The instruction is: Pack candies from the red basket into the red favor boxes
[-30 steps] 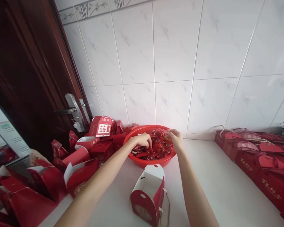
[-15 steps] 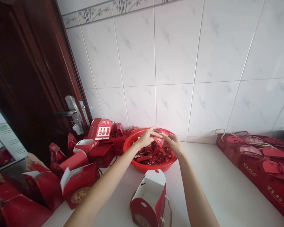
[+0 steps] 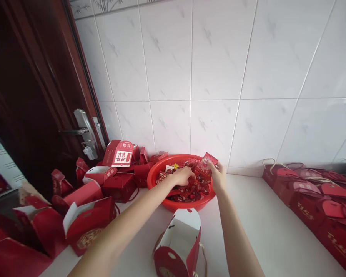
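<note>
In the red plastic basket (image 3: pixel 152 175), a heap of red-wrapped sweets (image 3: pixel 187 194) lies piled. My left hand (image 3: pixel 183 176) reaches down into the heap with its fingers curled together. Whatever its fingertips pinch is hidden among the wrappers. Over the basket's right rim, my right hand (image 3: pixel 219 176) is closed on a red and clear candy packet (image 3: pixel 208 161), held upright between thumb and fingers. In front of the basket stands an open red gift box (image 3: pixel 177 246) with a white inside and rope handles.
Red gift boxes (image 3: pixel 119 186), some with lids up, crowd the left side beside a dark wooden door (image 3: pixel 37 84). More red boxes (image 3: pixel 311 207) with cords form rows at the right. Behind the white counter (image 3: pixel 245 215) rises a tiled wall (image 3: pixel 213 69).
My hands have moved apart. The left one has let go of the packet and gone down into the sweets. The right one has carried the packet slightly right and up.
</note>
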`<state>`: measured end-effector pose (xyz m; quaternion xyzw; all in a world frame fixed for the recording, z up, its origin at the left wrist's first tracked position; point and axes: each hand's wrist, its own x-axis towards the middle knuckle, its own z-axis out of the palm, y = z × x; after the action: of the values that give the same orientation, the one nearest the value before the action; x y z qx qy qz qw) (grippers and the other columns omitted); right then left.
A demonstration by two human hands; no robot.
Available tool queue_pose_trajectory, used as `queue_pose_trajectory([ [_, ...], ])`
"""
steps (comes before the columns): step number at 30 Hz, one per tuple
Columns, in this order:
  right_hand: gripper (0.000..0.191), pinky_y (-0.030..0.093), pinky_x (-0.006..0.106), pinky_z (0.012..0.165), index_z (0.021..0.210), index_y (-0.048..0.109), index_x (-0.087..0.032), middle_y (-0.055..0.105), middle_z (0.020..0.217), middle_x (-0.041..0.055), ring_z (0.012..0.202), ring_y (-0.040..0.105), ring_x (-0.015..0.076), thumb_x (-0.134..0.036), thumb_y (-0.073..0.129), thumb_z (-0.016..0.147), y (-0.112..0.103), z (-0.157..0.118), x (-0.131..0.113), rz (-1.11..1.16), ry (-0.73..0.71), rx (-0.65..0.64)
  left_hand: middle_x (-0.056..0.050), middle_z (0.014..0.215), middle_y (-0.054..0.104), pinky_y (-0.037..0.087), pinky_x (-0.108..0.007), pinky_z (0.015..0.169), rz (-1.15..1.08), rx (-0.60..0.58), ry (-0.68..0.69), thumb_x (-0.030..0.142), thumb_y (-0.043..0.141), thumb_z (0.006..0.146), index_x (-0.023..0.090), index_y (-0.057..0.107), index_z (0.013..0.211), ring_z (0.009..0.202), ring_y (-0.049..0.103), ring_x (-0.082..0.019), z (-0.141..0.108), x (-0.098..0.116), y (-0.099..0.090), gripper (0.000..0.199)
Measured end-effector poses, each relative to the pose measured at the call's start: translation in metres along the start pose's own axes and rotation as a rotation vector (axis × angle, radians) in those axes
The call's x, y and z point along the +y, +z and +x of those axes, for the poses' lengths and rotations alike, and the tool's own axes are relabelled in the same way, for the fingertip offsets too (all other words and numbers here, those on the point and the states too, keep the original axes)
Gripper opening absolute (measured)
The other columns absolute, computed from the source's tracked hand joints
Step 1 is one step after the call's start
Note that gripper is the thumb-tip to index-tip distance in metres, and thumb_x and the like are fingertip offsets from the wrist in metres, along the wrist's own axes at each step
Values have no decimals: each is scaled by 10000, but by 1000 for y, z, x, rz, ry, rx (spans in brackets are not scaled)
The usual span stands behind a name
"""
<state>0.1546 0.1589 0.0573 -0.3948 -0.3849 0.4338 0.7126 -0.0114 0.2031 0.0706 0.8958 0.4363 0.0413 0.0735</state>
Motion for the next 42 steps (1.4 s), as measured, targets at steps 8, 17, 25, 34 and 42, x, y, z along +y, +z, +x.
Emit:
queue_pose_trajectory([
  [8,365,513,296,582,815,647,-204,737,788,49,727,690,234,-510,775,662,-1,3,6,-28,7,-2,-130,1239,665,467,-461,994,187,-89,-110,151,555,814,320,581,1393,1164,635,-353,-8,2,1,604],
  [17,257,493,277,551,815,634,-215,691,680,6,630,647,192,-404,734,671,2,-4,-7,-25,62,49,-95,830,763,525,-363,792,-50,86,-201,284,656,812,193,750,773,852,715,-288,-2,-2,0,137],
  [25,253,506,258,556,785,652,-204,685,646,-25,583,638,159,-346,762,607,3,-2,-7,87,86,105,-23,1091,764,537,-243,861,-196,347,-227,135,604,828,211,745,1093,956,703,-170,-30,-33,-17,310],
  [34,272,540,278,561,764,655,-193,708,644,-8,575,658,171,-294,787,549,4,0,-9,165,71,57,-54,1139,723,489,-310,961,-75,281,-87,84,570,798,220,776,984,1061,665,-229,-34,-14,-17,309],
  [42,221,533,257,544,734,640,-192,696,626,-14,553,645,152,-276,764,571,3,-3,-13,170,48,81,-120,1148,708,507,-355,818,-8,-266,15,480,595,874,208,592,1275,1005,670,-305,11,52,2,484],
])
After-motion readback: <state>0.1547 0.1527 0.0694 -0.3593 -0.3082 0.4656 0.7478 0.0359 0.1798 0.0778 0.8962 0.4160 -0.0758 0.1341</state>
